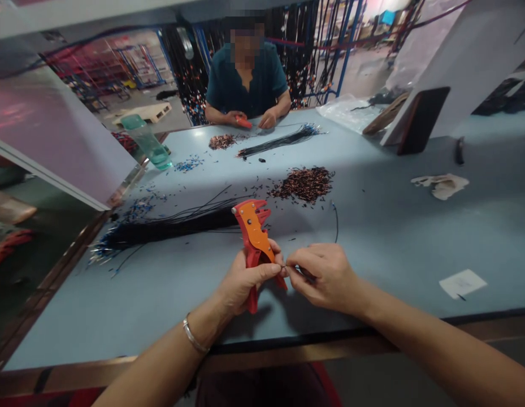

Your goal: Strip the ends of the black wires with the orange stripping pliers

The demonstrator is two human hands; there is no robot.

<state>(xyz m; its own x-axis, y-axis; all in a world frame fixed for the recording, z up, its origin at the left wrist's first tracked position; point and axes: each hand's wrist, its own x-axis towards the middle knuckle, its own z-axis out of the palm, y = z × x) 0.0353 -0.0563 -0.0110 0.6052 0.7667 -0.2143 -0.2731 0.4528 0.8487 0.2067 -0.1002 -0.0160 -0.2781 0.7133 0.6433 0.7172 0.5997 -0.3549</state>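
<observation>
Over the blue worktop [385, 237], my left grip [244, 281] is clenched round the orange stripper [254, 234] handles while my right grip [325, 277] pinches a thin wire [287, 267], floppy-looking, near its end, just beside the tool.

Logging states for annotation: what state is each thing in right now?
left hand, closed around the wire stripper's handle.
right hand, fingertips pinching the thin wire.
wire stripper, held upright, head up.
thin wire, pinched between both hands.
black wire bundle, lying loose on the table, untouched.
offcut pile, heaped beyond the stripper.
</observation>
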